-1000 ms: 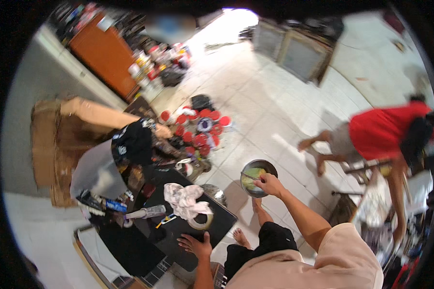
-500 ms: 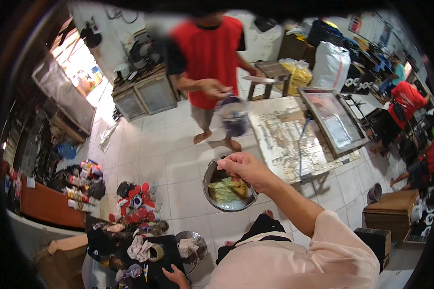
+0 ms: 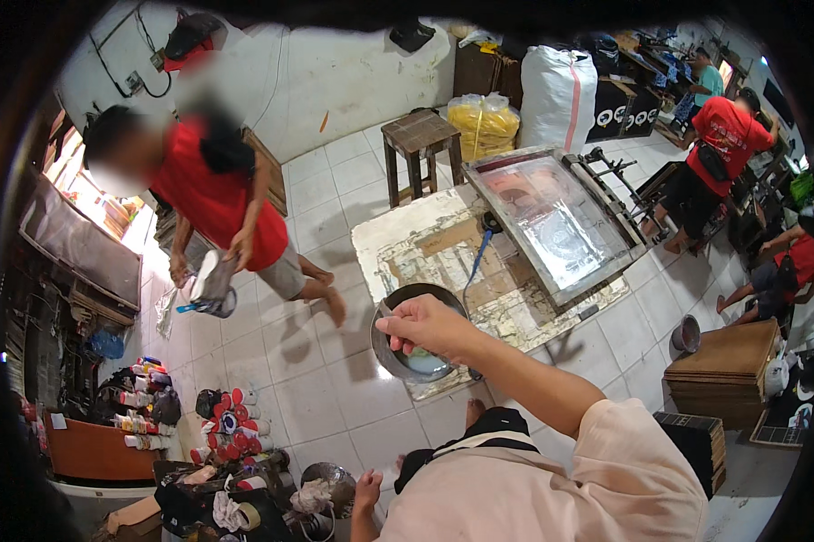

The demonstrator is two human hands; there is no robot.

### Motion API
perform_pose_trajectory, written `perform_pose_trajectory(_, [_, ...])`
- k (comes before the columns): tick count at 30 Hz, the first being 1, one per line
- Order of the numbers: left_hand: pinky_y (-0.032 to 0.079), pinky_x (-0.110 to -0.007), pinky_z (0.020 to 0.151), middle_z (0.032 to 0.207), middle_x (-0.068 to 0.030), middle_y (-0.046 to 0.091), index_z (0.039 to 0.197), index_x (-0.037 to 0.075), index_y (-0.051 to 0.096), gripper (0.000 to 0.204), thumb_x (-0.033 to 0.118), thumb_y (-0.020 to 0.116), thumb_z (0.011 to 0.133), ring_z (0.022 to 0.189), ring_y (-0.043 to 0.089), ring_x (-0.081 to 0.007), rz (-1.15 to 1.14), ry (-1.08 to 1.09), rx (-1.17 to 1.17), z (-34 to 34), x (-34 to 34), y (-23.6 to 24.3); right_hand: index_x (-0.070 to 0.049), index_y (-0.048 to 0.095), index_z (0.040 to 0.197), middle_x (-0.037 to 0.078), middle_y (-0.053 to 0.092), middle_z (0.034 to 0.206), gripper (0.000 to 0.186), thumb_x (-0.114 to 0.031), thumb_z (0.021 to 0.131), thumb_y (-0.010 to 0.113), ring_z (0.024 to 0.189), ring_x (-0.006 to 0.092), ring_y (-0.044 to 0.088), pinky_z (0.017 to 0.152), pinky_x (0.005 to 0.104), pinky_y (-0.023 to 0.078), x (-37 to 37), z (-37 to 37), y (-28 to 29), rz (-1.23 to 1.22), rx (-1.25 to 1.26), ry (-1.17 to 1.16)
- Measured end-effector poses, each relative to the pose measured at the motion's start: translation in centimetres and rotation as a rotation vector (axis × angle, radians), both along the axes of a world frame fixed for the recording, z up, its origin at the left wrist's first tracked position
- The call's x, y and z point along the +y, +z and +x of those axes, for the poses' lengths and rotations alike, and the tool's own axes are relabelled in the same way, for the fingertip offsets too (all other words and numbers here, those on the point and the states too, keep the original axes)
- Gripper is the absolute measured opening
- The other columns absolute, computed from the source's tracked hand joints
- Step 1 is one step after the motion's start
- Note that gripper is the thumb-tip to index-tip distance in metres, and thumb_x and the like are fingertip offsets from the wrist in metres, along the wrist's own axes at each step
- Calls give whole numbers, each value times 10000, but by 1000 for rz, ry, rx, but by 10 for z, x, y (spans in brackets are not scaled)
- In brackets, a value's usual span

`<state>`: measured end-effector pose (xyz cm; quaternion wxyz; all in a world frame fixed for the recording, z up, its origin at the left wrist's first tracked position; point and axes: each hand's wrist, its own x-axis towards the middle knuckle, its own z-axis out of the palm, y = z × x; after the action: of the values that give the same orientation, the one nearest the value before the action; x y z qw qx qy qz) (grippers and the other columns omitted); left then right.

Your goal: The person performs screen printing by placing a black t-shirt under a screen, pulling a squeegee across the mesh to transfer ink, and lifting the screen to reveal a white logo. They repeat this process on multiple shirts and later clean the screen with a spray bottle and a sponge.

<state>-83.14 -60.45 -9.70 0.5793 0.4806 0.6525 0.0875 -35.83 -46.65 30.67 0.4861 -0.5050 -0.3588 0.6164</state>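
The left hand [image 3: 368, 490] is low, near a metal bowl [image 3: 340, 481]; how open its fingers are, I cannot tell. The right hand [image 3: 430, 327] is above the mouth of a dark round pail [image 3: 382, 354], its fingers curled closed on the thin handle [image 3: 383, 308]. The mouth faces upward, showing pale liquid [image 3: 428, 363]; its long axis I cannot tell. Beyond is a worn white tabletop [image 3: 407, 233]. Farther, a red shirt [image 3: 725, 134] carries pale lettering on its back.
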Motion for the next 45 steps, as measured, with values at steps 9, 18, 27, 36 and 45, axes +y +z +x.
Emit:
perform_pose_trajectory(9, [516,-314,711,1091,-81,660,1465,12,483,664,394,692,964,887,622,-164,-242,151,24,46,-5,24,42,696,959,84,706,817,312,-271,965,702,684,110,626,624,242,494,15,73,-33,-57,-46,-73])
perform_pose_trajectory(18, [525,-339,714,1139,-99,666,1458,14,487,634,381,664,973,877,641,-183,-267,330,37,46,49,2,-162,666,1309,161,688,1175,431,-422,965,658,1085,315,638,945,449,515,48,94,-108,74,-860,479])
perform_pose_trajectory(27, [527,-342,812,1124,-130,693,1438,-30,511,631,363,663,968,930,652,-194,-117,197,58,88,94,17,-315,73,1641,257,21,1681,1250,-332,698,894,1413,551,372,1114,517,444,90,92,-226,-369,-1347,803])
perform_pose_trajectory(36, [492,-292,571,1049,-105,674,1407,1,544,589,347,698,957,801,644,-174,-189,527,-4,93,45,4,-207,408,1554,171,451,1559,888,-202,762,810,1318,361,573,1002,444,540,99,76,-267,-478,-1523,860])
perform_pose_trajectory(45, [498,-291,586,1024,-81,672,1418,-7,528,613,342,711,949,787,633,-167,-212,425,-122,115,-6,-8,-26,701,1179,222,688,1241,350,-120,849,633,1147,366,677,966,443,559,111,102,-268,-44,-1481,882])
